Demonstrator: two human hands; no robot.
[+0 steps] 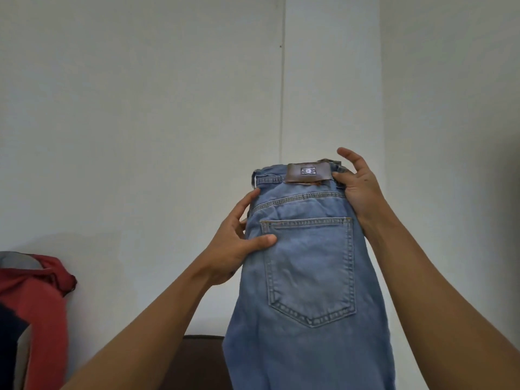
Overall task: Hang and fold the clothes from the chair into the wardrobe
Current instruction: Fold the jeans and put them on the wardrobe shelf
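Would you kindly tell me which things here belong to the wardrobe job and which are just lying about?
Job: jeans, gripped by the left hand and right hand; red garment at the left, probably waiting its turn.
Just there: white wall; dark brown furniture edge below, possibly the chair.

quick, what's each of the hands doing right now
Left hand: holds the jeans at their side edge.
Right hand: grips the jeans at the top corner.
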